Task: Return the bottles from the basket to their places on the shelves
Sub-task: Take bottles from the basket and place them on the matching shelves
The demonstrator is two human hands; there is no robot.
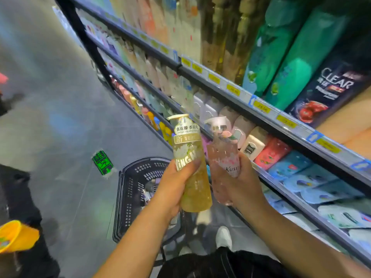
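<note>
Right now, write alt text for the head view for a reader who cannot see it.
The left hand holds a yellow bottle and the right hand a clear pink pump bottle, upright side by side before toiletry shelves. A black basket sits on the floor below.

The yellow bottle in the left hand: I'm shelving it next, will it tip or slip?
The yellow bottle looks tall and narrow, so probably tippy. It appears full of liquid, likely heavy. Its glossy plastic may slip, though the left hand wraps it firmly.
</note>
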